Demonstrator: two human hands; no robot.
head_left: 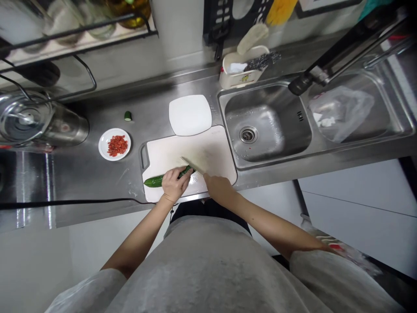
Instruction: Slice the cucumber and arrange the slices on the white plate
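Observation:
A green cucumber (153, 180) lies along the front of the white cutting board (169, 152). My left hand (174, 184) presses down on the cucumber's middle, fingers curled over it. My right hand (219, 187) is closed on the handle of a knife (193, 165), whose blade angles up and left and meets the cucumber's right end beside my left fingertips.
A white square plate (190, 114) sits behind the board. A small white dish of chopped red bits (114, 144) and a cut cucumber end (128, 116) lie to the left. A steel pot (35, 124) is far left, a double sink (265, 126) to the right.

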